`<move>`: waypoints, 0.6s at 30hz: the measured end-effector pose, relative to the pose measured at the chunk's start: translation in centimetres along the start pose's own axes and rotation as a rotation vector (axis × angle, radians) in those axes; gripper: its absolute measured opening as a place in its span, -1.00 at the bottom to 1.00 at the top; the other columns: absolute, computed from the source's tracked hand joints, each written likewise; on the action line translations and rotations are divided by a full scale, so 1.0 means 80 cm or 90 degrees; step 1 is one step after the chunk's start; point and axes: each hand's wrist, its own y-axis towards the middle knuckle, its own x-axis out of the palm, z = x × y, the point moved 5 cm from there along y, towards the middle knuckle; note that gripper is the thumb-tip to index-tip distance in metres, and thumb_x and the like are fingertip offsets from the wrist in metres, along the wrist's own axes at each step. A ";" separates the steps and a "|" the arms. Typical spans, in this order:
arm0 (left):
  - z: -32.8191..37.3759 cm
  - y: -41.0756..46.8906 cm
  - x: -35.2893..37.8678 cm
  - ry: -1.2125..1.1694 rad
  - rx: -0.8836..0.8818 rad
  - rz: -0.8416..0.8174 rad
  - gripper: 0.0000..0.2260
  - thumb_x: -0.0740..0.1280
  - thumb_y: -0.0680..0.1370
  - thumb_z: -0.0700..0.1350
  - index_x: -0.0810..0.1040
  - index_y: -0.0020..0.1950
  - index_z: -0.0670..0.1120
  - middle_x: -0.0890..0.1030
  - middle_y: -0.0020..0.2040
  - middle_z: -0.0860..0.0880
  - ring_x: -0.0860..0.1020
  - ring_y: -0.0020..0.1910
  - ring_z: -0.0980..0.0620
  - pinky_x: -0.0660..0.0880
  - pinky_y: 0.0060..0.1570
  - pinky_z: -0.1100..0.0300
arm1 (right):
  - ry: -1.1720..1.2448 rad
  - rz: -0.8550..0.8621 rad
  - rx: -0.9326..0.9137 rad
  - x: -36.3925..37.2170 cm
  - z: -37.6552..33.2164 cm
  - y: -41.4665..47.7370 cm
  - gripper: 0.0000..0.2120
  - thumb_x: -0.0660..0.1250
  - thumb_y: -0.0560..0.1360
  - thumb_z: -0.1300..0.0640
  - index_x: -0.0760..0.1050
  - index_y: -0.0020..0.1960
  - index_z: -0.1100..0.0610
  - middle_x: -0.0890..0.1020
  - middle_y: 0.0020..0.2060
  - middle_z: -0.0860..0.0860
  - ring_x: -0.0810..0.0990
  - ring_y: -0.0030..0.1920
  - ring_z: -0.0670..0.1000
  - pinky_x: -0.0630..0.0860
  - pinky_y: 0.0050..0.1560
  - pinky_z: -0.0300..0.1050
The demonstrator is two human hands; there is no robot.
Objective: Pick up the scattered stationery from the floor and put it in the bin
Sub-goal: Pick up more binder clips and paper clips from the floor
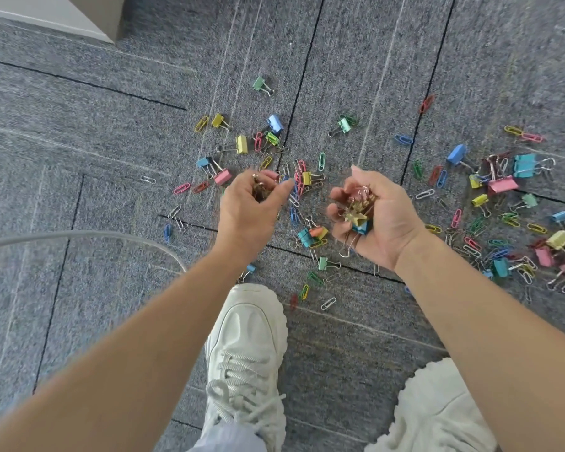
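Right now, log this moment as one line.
stage: gathering | left hand: grips few clips | right hand: holds clip handful | carpet: many loose clips scattered | bin: not in view

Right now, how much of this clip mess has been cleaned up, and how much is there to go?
Early days. Done: nothing visibly binned, and no bin is in view. In hand: the right grip cups a bunch of clips, and the left grip pinches a few more clips. Left: dozens of paper clips and binder clips lie strewn over the carpet, thickest on the right.
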 end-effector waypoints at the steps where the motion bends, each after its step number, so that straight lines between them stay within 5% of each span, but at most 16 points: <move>1: 0.000 -0.006 0.003 -0.012 -0.009 -0.003 -0.80 0.47 0.50 0.06 0.54 -0.16 -0.02 0.63 -0.06 0.09 0.57 -0.25 0.08 0.58 -0.17 0.06 | 0.003 0.009 -0.010 -0.002 0.003 -0.006 -0.77 0.27 0.55 0.01 0.37 -0.23 0.06 0.56 -0.28 -0.01 0.52 -0.31 -0.04 0.28 -0.43 -0.23; 8: 0.005 -0.083 0.022 -0.112 -0.021 -0.060 -0.80 0.45 0.54 0.03 0.53 -0.14 -0.05 0.66 -0.19 -0.15 0.53 -0.33 0.00 0.52 -0.25 0.03 | 0.019 0.089 -0.034 -0.019 0.049 -0.070 -0.77 0.28 0.60 0.05 0.39 -0.22 0.07 0.54 -0.34 -0.03 0.53 -0.38 -0.06 0.30 -0.49 -0.26; 18: -0.003 -0.168 0.036 -0.668 -0.241 -0.269 -0.89 0.32 0.59 -0.11 0.45 -0.05 -0.14 0.47 -0.32 -0.02 0.40 -0.40 0.11 0.44 -0.41 0.27 | -0.056 0.144 -0.067 -0.059 0.117 -0.135 -0.86 0.28 0.62 0.04 0.60 0.06 0.03 0.35 -0.45 -0.07 0.33 -0.46 -0.09 0.15 -0.53 -0.27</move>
